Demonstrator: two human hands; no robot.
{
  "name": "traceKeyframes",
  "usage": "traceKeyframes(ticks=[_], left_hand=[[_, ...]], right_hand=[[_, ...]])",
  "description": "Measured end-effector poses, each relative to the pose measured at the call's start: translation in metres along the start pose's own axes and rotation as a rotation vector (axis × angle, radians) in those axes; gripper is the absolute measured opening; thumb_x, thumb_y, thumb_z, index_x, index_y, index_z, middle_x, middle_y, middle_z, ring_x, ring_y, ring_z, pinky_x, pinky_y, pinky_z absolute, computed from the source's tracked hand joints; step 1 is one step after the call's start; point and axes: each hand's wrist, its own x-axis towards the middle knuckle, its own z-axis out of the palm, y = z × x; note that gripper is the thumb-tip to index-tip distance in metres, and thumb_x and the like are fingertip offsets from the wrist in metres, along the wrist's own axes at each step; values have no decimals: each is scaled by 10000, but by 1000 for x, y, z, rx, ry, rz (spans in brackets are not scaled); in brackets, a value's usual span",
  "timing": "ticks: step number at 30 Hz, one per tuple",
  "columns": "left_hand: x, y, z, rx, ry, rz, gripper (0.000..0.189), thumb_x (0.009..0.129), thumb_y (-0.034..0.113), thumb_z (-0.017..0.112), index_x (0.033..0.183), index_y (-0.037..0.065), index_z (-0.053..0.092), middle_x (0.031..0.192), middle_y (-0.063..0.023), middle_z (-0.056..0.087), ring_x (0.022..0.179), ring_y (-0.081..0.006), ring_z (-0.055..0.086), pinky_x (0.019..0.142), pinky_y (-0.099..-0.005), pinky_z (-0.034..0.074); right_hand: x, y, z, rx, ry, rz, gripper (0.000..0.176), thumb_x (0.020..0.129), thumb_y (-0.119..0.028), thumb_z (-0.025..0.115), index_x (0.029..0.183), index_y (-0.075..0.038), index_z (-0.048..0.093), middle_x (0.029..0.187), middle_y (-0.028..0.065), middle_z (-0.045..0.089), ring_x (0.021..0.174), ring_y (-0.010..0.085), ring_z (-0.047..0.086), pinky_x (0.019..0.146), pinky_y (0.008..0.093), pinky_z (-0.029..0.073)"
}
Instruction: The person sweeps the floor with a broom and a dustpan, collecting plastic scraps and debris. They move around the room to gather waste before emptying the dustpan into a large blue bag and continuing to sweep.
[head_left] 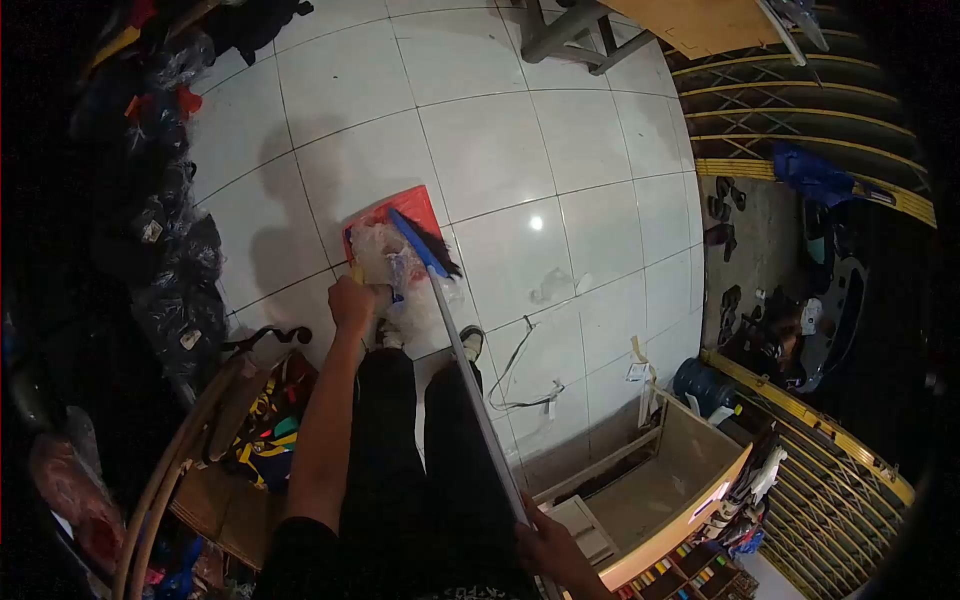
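My right hand (555, 548) is closed around the grey broom handle (478, 395) at the lower right. The broom's blue head (415, 240), with dark bristles, lies across a red dustpan (420, 205) ahead of my feet. Crumpled clear plastic (375, 250) fills the dustpan and spills over its near side toward my shoes. My left hand (352, 305) is closed at the dustpan's near left corner, seemingly on its handle; the plastic and my fingers partly hide the grip.
Dark plastic-wrapped bundles (180, 290) line the left side. A strap (515, 360) and a plastic scrap (552, 285) lie on the white tiles. At the lower right stands a wooden cabinet (640, 500); a grey-legged table (690, 25) stands ahead. A yellow folding gate (800, 110) borders the right.
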Motion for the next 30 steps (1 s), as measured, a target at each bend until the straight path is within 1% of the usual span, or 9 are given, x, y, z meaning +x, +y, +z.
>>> traceKeyframes(ticks=[4, 7, 9, 12, 16, 20, 22, 25, 30], left_hand=[[-2, 8, -1, -32, 2, -5, 298, 684, 157, 697, 860, -69, 614, 865, -276, 627, 853, -419, 620, 757, -448, 508], [6, 0, -4, -21, -20, -2, 276, 703, 151, 664, 854, -73, 610, 870, -280, 626, 864, -413, 619, 754, -452, 505], [23, -17, 1, -49, -87, -44, 282, 714, 161, 654, 856, -78, 606, 883, -282, 624, 876, -415, 615, 753, -451, 503], [30, -28, 13, -94, -99, -81, 271, 729, 176, 638, 822, -76, 606, 847, -267, 633, 839, -394, 630, 736, -435, 508], [4, 13, -30, -292, -186, -221, 200, 736, 139, 592, 678, -52, 608, 638, -200, 635, 609, -301, 659, 630, -379, 529], [-6, 43, -43, -201, -240, -113, 197, 732, 119, 578, 603, -28, 597, 522, -145, 599, 447, -240, 609, 500, -341, 507], [-15, 60, -50, -377, -212, -171, 232, 666, 116, 724, 567, -32, 575, 538, -120, 580, 401, -173, 538, 339, -300, 384], [-21, 82, -55, -558, -307, -68, 103, 649, 9, 581, 552, -24, 575, 485, -113, 560, 370, -181, 531, 370, -299, 410], [-70, 160, -67, -479, -384, 44, 116, 603, -34, 616, 516, -28, 539, 488, -121, 543, 370, -172, 510, 337, -295, 366]], right_hand=[[3, 6, 15, -111, -8, -71, 595, 934, -218, 493, 1452, -205, 201, 662, 30, 493, 545, 90, 454, 492, 256, 405], [7, 2, 21, -394, 71, -91, 613, 923, -270, 484, 1452, -198, 183, 724, 124, 587, 603, 201, 573, 593, 335, 467], [8, 7, 25, -483, 142, -236, 610, 915, -306, 483, 1438, -171, 200, 822, 296, 610, 825, 413, 625, 740, 429, 469], [-1, 2, 29, -452, 103, -187, 629, 908, -309, 491, 1440, -181, 181, 848, 338, 591, 871, 481, 584, 748, 461, 468], [-15, 15, 35, -532, 147, -197, 636, 907, -303, 487, 1442, -196, 161, 826, 352, 581, 841, 511, 567, 740, 495, 461], [-48, 27, 36, -540, 191, -154, 614, 906, -286, 489, 1435, -205, 188, 862, 332, 596, 882, 493, 571, 773, 499, 462], [-64, 41, 31, -523, 218, -152, 610, 905, -280, 489, 1433, -205, 194, 863, 333, 597, 884, 493, 571, 778, 502, 463], [-83, 73, 28, -447, 294, -278, 603, 902, -279, 491, 1429, -208, 206, 873, 330, 600, 883, 494, 571, 792, 502, 463], [-112, 111, 29, -353, 441, -367, 578, 900, -268, 491, 1419, -214, 244, 893, 328, 600, 915, 475, 574, 807, 499, 457]])
